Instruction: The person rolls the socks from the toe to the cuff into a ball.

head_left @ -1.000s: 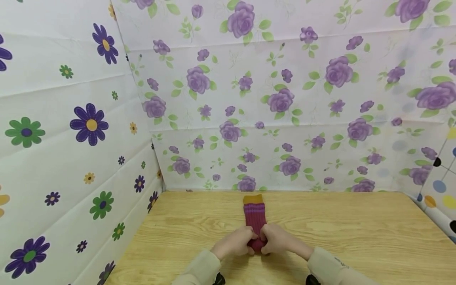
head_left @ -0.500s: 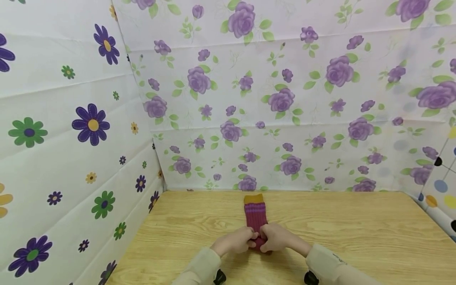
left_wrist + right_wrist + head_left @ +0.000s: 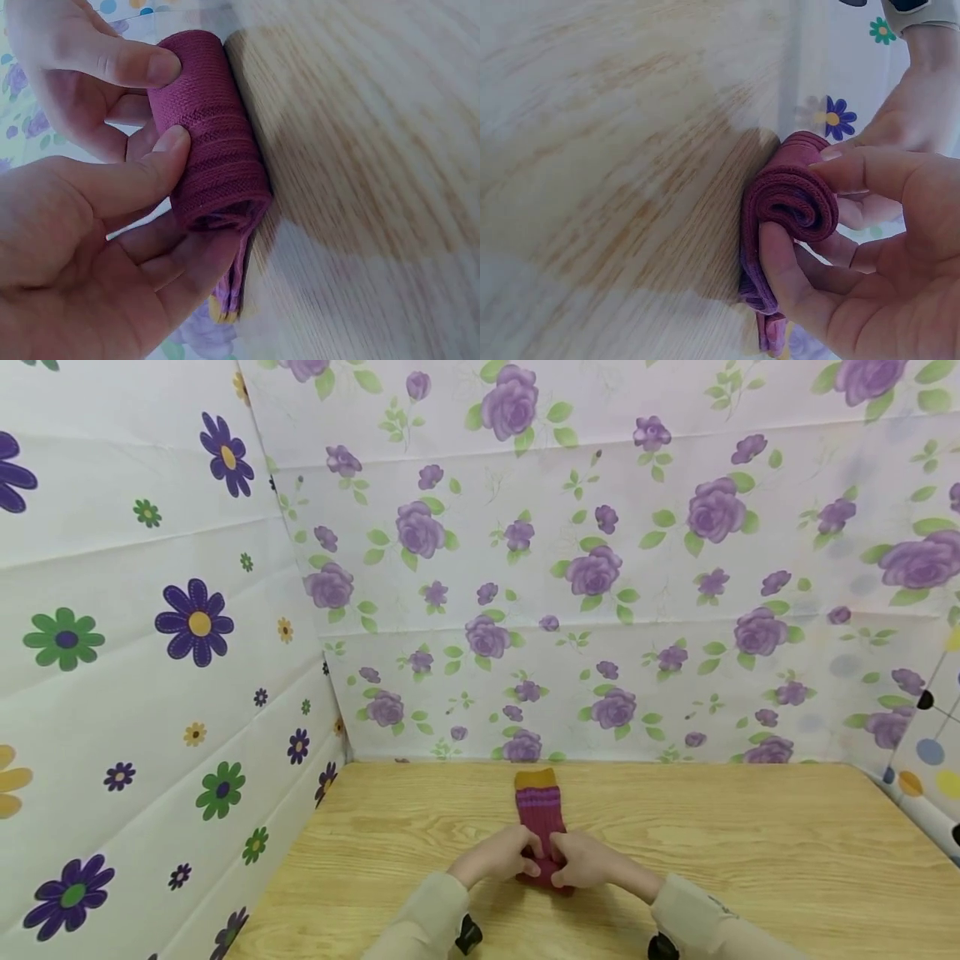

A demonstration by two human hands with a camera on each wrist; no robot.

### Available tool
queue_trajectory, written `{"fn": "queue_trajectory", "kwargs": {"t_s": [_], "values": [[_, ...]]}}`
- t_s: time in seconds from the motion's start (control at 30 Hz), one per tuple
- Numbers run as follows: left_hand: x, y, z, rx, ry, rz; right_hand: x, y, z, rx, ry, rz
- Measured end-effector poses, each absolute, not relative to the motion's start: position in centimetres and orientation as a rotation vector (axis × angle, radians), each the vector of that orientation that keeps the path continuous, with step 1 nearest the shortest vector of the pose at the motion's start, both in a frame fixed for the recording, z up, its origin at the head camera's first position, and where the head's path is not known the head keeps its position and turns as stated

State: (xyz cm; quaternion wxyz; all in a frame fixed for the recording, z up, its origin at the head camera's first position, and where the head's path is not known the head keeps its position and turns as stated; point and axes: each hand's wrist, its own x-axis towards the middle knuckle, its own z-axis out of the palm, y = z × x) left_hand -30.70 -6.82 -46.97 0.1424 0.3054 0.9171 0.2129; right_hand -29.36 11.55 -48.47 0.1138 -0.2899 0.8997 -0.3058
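"So, from the left: what has the left grip point(image 3: 501, 855)?"

"The left end of the sock's roll point(image 3: 215, 131), held narrowly: thumb on the outer face, fingers tucked below."

"And the sock point(image 3: 541, 817) itself, in the middle?"

"On the counter point(image 3: 712, 835), between the two grips. Its near end is wound into that roll; its ribbed stretch and mustard end point(image 3: 536, 779) lie flat, pointing away toward the flowered cloth point(image 3: 480, 693). It is knit, by the look, so probably light, soft and stretchy, unlikely to slip and very hard to break."

"Is any of it stiff?"

"Hardly, one would judge. The wound layers give the roll some body, but a slack hold would likely let it loosen, and a hard squeeze would flatten it. Whether the layers make one sock or two is difficult to tell."

"Then the right grip point(image 3: 588, 860)?"

"Narrow too, holding the roll's right end: thumb above, a finger under the spiral edge."

"Where is it best held?"

"At both ends of the roll, thumbs on top and fingers beneath, pressing evenly so the coil lies straight. The flat part is a poorer place: tugging there would probably stretch the knit or pull the coil loose."
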Motion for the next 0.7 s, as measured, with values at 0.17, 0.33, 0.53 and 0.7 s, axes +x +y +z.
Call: {"fn": "queue_trajectory", "kwargs": {"t_s": [0.17,0.33,0.53,0.7], "values": [[-30.8,-6.4,-46.8,0.844,2.656,0.614,-28.6,11.7,-48.6,-0.813,2.706,-0.920],[-31.3,-6.3,-47.0,0.839,2.642,0.639,-27.6,11.7,-49.0,-0.909,2.856,-0.891],[-32.0,-6.6,-47.2,0.814,2.608,0.698,-27.2,11.4,-49.4,-1.116,3.076,-0.679],[-32.3,-6.7,-47.1,0.796,2.591,0.719,-27.3,11.1,-49.3,-1.230,3.172,-0.404]]}}
